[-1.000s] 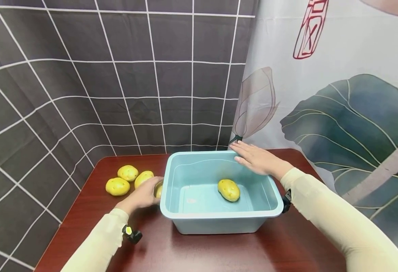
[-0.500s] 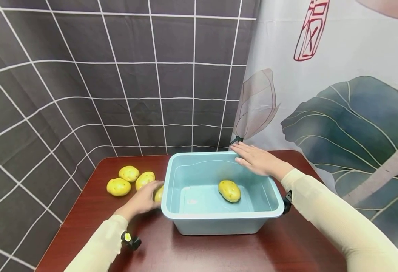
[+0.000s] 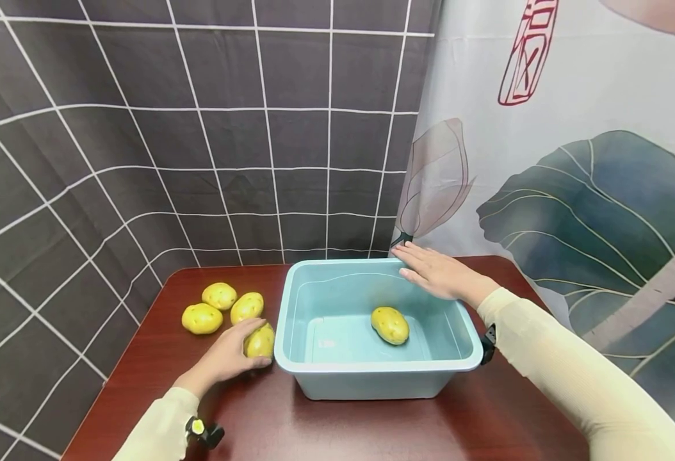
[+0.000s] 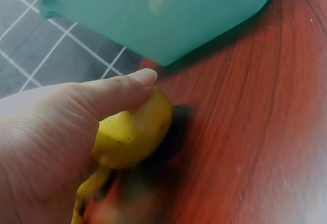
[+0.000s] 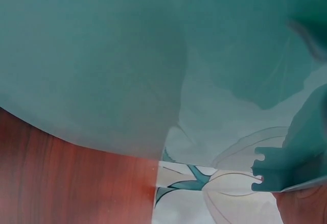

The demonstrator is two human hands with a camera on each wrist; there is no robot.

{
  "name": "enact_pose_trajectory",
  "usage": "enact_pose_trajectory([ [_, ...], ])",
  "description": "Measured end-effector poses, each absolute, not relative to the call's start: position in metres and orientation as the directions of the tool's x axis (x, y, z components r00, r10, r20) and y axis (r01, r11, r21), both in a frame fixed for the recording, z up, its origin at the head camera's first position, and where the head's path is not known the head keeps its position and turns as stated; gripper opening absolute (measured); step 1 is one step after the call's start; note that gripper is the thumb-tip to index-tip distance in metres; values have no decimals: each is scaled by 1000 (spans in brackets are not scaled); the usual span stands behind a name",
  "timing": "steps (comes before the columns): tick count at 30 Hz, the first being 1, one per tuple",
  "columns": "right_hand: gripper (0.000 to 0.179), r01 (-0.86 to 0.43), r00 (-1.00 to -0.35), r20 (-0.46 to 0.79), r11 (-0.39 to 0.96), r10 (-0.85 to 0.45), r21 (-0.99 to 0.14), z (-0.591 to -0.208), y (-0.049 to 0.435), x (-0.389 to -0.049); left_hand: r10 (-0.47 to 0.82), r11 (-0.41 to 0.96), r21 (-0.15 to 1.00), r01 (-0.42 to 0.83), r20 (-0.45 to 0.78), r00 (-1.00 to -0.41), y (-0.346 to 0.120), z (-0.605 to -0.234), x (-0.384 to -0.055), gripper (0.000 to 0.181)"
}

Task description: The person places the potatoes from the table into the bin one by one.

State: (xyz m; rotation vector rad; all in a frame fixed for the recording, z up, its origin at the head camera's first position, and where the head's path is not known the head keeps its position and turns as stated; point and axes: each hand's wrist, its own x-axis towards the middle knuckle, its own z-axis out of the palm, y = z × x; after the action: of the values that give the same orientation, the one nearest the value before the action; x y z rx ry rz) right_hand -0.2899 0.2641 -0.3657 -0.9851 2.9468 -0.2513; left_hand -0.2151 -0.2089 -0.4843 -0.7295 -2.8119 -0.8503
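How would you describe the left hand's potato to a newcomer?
Find the light-blue bin on the red-brown table. Just left of it, pick the yellow potato nearest the bin. Unlike the three potatoes farther back, it is gripped by the left hand.

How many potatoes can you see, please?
5: a potato in the blue tub, a held potato in the left hand, and, beyond that hand on the table, a leftmost potato, a rear potato and a third potato nearest the tub. More could be hidden.

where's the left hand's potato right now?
In the head view, left of centre: the potato is held by the left hand, just left of the blue basin, with another potato just behind it.
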Motion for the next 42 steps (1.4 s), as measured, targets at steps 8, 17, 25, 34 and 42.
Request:
enact_pose_trajectory([
  [8, 62, -600, -796, 22, 785, -605, -156, -367, 265, -291, 388, 740, 469, 482, 288, -875, -230, -483, -197, 81],
  [17, 60, -603, -794, 16, 783, -608, -156, -365, 265, -291, 364, 757, 470, 453, 272, -891, -247, -484, -185, 81],
  [25, 63, -618, -784, 33, 774, -620, -139, -366, 265, -293, 358, 775, 442, 453, 284, -890, -259, -482, -178, 80],
  [34, 62, -609, -790, 23, 779, -613, -147, -366, 266, -291, 382, 762, 422, 491, 320, -867, -274, -480, -167, 79],
  [42, 64, -609, -790, 26, 779, -612, -148, -366, 266, -293, 344, 773, 421, 475, 352, -871, -283, -480, -157, 76],
])
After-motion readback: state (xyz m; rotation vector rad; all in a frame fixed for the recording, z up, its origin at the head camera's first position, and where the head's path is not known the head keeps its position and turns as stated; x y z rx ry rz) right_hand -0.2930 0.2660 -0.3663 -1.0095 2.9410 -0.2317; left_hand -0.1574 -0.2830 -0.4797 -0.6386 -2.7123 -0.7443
